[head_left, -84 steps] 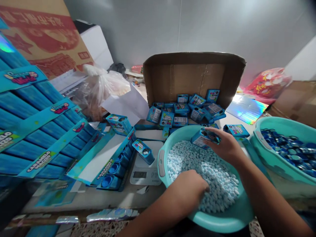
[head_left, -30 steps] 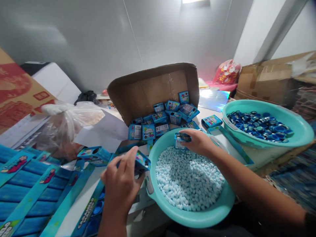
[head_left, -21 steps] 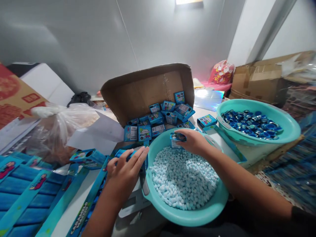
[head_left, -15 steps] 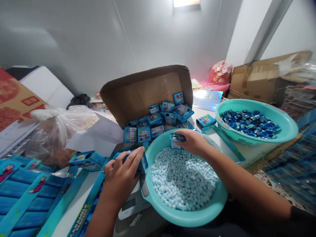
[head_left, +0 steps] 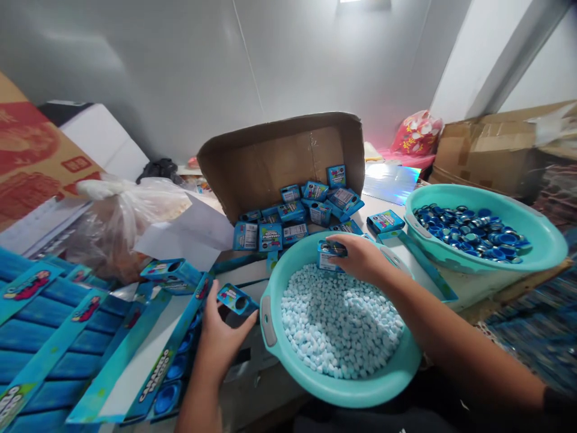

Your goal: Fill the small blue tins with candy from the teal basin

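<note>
My left hand (head_left: 217, 337), left of the candy basin, grips a small blue candy box (head_left: 232, 297) between thumb and fingers. Its printed top has a round dark hole and faces up. In my right hand (head_left: 363, 257) is another small blue candy box (head_left: 327, 261), held by the fingertips at the far inside edge of the turquoise basin (head_left: 336, 394). Small pale blue and white candies (head_left: 342, 337) fill the bottom of that basin, just below the right hand. Part of the right-hand box is covered by my fingers.
Behind the basin, a cardboard carton (head_left: 270, 156) lies tilted with several blue candy boxes (head_left: 270, 236) in it. A second turquoise basin (head_left: 547, 240) at right holds blue caps (head_left: 478, 231). Blue display trays (head_left: 155, 376) stand at left, near a knotted plastic bag (head_left: 119, 222).
My left hand has turned over, so its box now shows the holed top. The right hand still holds its box at the basin's far side. The view has shifted slightly left.
</note>
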`<action>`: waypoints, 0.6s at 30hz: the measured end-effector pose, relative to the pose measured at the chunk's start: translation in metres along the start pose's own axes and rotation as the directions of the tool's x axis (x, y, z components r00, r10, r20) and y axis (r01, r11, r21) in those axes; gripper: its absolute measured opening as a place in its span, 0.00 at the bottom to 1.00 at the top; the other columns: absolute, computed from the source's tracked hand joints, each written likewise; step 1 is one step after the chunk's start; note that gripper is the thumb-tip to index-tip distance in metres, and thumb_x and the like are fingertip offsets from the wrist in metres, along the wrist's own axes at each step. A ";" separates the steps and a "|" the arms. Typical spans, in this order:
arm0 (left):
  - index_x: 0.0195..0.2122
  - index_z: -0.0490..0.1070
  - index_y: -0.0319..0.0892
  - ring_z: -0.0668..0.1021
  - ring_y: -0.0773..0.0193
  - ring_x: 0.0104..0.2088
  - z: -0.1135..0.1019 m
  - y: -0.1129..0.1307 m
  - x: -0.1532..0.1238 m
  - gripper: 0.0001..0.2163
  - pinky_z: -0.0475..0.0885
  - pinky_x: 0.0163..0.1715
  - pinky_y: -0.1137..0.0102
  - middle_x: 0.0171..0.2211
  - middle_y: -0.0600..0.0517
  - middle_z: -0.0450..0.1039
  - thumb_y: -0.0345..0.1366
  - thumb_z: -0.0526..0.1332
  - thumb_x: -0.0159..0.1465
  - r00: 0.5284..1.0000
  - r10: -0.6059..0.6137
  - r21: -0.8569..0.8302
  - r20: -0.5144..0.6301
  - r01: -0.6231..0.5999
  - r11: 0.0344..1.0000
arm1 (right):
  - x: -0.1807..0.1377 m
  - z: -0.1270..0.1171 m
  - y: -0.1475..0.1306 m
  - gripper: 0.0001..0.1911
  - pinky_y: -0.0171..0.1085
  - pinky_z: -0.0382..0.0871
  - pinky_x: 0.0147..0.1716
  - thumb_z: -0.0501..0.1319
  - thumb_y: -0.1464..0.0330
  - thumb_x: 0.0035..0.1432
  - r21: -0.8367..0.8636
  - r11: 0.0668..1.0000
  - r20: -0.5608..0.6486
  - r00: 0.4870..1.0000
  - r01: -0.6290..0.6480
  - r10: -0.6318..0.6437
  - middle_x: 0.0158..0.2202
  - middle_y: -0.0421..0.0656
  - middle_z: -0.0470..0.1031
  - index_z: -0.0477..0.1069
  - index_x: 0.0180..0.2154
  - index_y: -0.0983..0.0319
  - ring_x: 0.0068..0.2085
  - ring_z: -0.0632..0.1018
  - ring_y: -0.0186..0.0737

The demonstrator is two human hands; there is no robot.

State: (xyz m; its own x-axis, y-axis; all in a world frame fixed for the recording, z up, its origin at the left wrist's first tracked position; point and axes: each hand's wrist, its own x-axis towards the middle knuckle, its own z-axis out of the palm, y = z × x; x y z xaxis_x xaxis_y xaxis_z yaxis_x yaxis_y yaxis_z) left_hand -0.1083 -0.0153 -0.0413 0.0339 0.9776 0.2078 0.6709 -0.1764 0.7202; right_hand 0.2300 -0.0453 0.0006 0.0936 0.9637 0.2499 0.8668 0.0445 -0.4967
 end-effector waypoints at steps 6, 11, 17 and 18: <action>0.56 0.67 0.46 0.68 0.50 0.62 -0.014 0.068 -0.041 0.22 0.65 0.62 0.51 0.61 0.44 0.62 0.30 0.63 0.60 0.838 0.495 0.055 -0.229 -0.497 0.866 | -0.001 0.001 0.000 0.22 0.47 0.73 0.51 0.65 0.65 0.54 -0.011 1.000 0.005 1.000 -0.013 0.013 0.51 0.46 0.78 0.75 0.52 0.56 0.50 0.79 0.50; 0.46 0.72 0.46 0.77 0.61 0.44 0.028 0.128 -0.079 0.14 0.73 0.47 0.63 0.43 0.51 0.77 0.25 0.58 0.60 0.587 0.777 -0.338 0.227 -0.701 0.628 | -0.002 0.001 0.002 0.22 0.49 0.72 0.53 0.65 0.63 0.56 0.022 1.000 -0.008 1.000 0.006 -0.006 0.52 0.46 0.78 0.74 0.53 0.56 0.51 0.78 0.52; 0.42 0.80 0.43 0.78 0.51 0.43 0.063 0.135 -0.073 0.11 0.72 0.47 0.59 0.39 0.45 0.79 0.35 0.62 0.59 0.395 0.442 -0.197 0.806 -0.524 0.828 | -0.001 0.002 0.002 0.22 0.49 0.71 0.55 0.65 0.63 0.56 0.024 1.000 0.003 1.000 0.003 -0.003 0.53 0.46 0.77 0.74 0.53 0.57 0.53 0.78 0.52; 0.42 0.80 0.44 0.78 0.52 0.43 0.063 0.133 -0.071 0.12 0.72 0.47 0.60 0.38 0.46 0.79 0.33 0.61 0.58 0.388 0.427 -0.204 0.817 -0.498 0.843 | -0.001 0.002 0.001 0.22 0.49 0.71 0.55 0.65 0.63 0.56 0.025 1.000 0.012 1.000 0.006 -0.006 0.53 0.46 0.77 0.74 0.53 0.57 0.54 0.77 0.52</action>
State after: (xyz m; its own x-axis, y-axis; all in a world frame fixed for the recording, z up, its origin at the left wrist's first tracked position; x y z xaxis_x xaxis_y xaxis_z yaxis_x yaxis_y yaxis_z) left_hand 0.0251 -0.1009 -0.0020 0.9048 0.3975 -0.1527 0.3973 -0.6591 0.6385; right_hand 0.2300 -0.0458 -0.0022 0.0828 0.9665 0.2431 0.8548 0.0566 -0.5159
